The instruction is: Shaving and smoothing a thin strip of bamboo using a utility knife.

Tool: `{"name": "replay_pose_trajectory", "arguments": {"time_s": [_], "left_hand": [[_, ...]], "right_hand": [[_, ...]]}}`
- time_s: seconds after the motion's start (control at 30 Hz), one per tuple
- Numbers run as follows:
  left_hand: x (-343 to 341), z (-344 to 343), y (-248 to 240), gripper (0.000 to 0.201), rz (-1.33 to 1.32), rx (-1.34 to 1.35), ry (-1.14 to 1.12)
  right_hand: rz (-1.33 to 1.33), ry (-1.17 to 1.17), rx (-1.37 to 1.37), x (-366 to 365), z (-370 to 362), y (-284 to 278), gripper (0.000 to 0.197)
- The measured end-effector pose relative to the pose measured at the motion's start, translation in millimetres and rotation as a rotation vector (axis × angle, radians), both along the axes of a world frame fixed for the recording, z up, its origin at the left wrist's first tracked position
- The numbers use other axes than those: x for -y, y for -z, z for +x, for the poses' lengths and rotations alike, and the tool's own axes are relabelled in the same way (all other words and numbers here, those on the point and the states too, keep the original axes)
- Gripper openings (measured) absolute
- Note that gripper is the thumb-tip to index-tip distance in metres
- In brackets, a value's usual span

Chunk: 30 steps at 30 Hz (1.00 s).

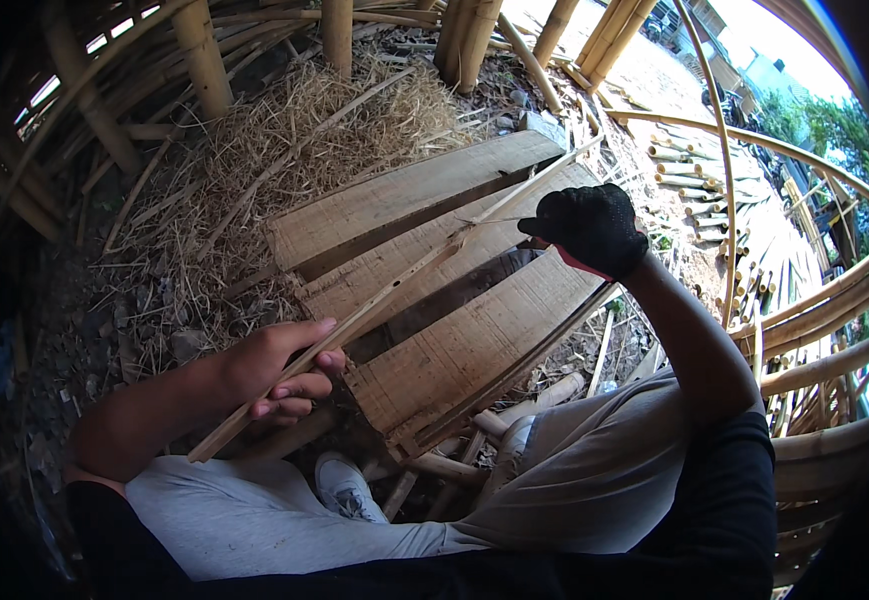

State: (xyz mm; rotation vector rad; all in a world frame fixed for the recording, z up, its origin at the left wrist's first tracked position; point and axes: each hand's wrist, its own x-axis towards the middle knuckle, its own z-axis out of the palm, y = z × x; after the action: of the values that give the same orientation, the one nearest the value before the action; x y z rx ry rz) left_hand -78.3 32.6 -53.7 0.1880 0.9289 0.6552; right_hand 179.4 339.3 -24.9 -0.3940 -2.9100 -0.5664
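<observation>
A long, pale bamboo strip [384,300] slants from near my lap up over the planks, with a few dark spots along it. My left hand [289,365], bare, is wrapped round its lower part. Above the planks on the right, my right hand [589,230] wears a black glove and is closed in a fist. A thin-bladed tool [499,220] juts from that fist and meets the strip beside a small frayed shaving [462,230]. Its handle is hidden in the glove. Under the strip stands a low bench of three wooden planks [484,345] with gaps between them.
Straw-like shavings [304,150] are heaped beyond the bench. Bamboo posts [337,35] rise behind them. Cut bamboo poles [689,180] lie stacked at the right, near curved bamboo rails [814,310]. My shoe [346,488] rests on the ground by the bench's near end.
</observation>
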Motion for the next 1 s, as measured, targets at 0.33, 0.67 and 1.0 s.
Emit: {"name": "replay_pose_trajectory", "arguments": {"time_s": [0.33,0.67,1.0], "left_hand": [[0,2,-1,0.042,0.005,-0.026,-0.001],[0,3,-2,0.043,0.022,-0.066,0.006],[1,7,-1,0.043,0.086,-0.167,0.002]], "right_hand": [[-0.112,0.165,0.02,8,-11,6,0.05],[-0.349,0.11,-0.204,-7,-3,26,0.047],[-1.941,0.911,0.048,51,-24,-3,0.055]]}}
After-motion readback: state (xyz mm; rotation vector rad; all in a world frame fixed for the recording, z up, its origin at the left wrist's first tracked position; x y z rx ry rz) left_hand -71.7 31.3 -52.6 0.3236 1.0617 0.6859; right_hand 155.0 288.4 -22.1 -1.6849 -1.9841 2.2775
